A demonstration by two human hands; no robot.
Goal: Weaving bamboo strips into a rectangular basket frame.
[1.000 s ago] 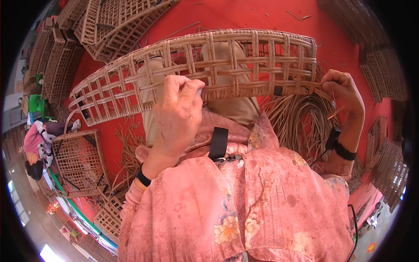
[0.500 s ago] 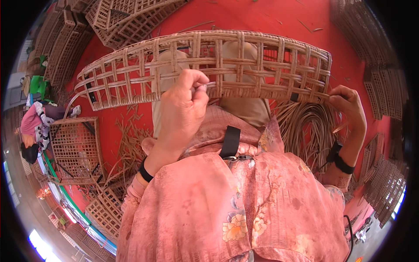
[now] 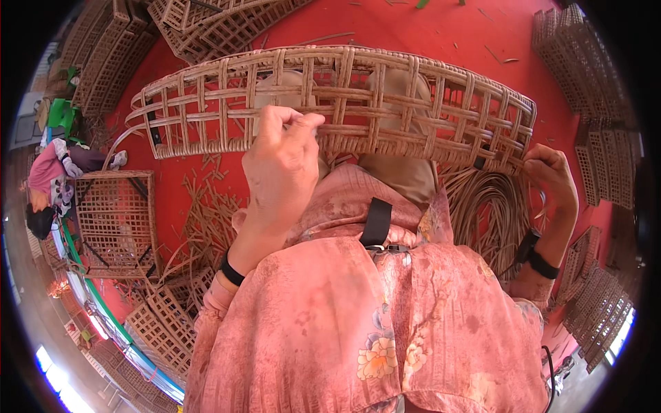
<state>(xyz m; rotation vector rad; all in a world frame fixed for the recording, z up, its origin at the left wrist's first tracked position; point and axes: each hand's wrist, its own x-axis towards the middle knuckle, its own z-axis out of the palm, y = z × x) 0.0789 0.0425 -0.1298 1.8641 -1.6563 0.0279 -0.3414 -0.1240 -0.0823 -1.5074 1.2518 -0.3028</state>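
Basketwork [image 3: 368, 144] spans tan trousers [image 3: 401, 175]. Left hand [image 3: 281, 153] pinches narrowly at its middle; right hand [image 3: 553, 176] curls tight at its right end. Cannot tell what either holds.

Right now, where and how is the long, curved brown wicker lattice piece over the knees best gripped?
Probably the lattice piece is best gripped by the rim at its right end, coming from the person's right. That end is narrow, beside the right hand, and open gaps inside the rim should let a grip wrap it.
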